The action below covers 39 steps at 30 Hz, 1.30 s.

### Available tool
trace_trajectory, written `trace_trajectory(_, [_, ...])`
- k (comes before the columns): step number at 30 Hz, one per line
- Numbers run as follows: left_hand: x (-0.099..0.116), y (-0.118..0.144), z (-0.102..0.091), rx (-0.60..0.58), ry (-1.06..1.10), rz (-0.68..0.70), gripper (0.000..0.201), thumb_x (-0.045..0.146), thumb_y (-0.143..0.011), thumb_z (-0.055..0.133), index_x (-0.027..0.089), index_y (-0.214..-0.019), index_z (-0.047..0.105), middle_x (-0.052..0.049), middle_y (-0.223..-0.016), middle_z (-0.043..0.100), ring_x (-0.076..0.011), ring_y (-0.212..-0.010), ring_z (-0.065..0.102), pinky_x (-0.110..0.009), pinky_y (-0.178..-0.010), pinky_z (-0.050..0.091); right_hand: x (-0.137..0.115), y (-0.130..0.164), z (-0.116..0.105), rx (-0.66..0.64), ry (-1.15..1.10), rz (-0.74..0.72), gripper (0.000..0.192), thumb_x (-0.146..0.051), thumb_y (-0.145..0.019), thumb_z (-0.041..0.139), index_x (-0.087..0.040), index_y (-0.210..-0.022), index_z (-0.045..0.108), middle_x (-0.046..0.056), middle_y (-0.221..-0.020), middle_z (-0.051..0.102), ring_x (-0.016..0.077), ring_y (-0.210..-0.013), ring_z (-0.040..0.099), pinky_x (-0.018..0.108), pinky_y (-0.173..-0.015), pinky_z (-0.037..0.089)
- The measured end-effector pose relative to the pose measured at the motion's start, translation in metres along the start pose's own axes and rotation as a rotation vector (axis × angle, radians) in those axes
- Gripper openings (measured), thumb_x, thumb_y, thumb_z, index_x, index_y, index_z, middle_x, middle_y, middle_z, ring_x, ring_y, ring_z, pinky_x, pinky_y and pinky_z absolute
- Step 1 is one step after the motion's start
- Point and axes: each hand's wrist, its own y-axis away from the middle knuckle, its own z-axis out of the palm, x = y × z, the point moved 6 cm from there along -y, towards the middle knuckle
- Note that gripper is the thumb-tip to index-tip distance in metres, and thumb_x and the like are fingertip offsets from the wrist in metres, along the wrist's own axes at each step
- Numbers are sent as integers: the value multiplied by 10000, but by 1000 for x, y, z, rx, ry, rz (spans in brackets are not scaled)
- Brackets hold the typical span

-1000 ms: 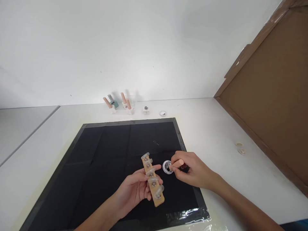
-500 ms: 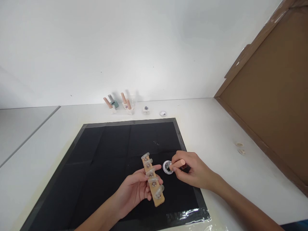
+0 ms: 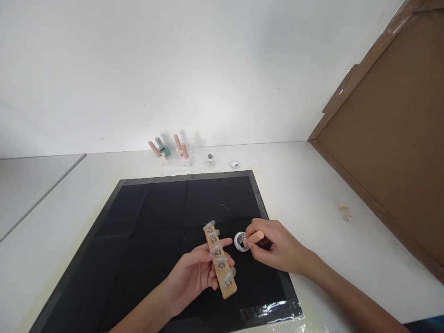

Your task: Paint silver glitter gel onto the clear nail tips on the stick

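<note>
My left hand [image 3: 194, 273] grips a wooden nail tip stand [image 3: 226, 290] from its left side, held tilted over the black mat. Several clear false nails [image 3: 219, 260] are mounted along the stand. In my right hand [image 3: 274, 245] is a nail polish brush, pinched by its peach-coloured cap handle [image 3: 255, 237]. The brush end points into a small round white pot [image 3: 238, 248] with dark, glittery contents. That pot lies just right of the stand, close to my left index fingertip. The brush tip itself is too small to make out.
Several nail polish bottles [image 3: 162, 158] stand along the wall behind the black mat [image 3: 156, 203]. Beside them are an uncapped bottle [image 3: 210, 160] and a small white lid [image 3: 235, 164]. Small round pieces [image 3: 347, 218] lie at right, near a brown cardboard panel [image 3: 388, 152].
My right hand with the brush has shifted very slightly left at the pot. My left hand and the nail tip stand have stayed almost still.
</note>
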Motion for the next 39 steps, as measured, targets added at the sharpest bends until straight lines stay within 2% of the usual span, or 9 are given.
trace_trajectory(13, [0,0,1,-19,9,-5,462,147,-764,551,25,-1209,566,-132,-819,698,-121,-560,567,-203,-470,428,0,0,-2,38,5,-10,99,-103,-792,492,-190,-764,528,-17,-664,530,86,-498,440,201,-454,324])
trace_trajectory(29, [0,0,0,-6,9,0,477,145,-757,562,20,-1216,563,-133,-816,697,-120,-553,563,-206,-473,436,-2,0,-1,23,5,-4,111,-100,-799,479,-189,-755,528,-12,-668,535,91,-494,440,205,-450,326])
trace_trajectory(33, [0,0,0,-2,12,-4,486,148,-752,564,19,-1221,561,-132,-816,699,-112,-537,554,-201,-469,436,-2,1,-3,71,-15,-12,109,-97,-793,494,-194,-750,522,-15,-665,527,91,-505,449,204,-461,340])
trace_trajectory(39, [0,0,1,2,5,-3,488,142,-748,560,20,-1221,560,-126,-809,698,-117,-547,560,-201,-465,436,0,0,0,14,-22,19,113,-101,-807,484,-192,-745,510,-9,-687,541,89,-507,449,201,-457,331])
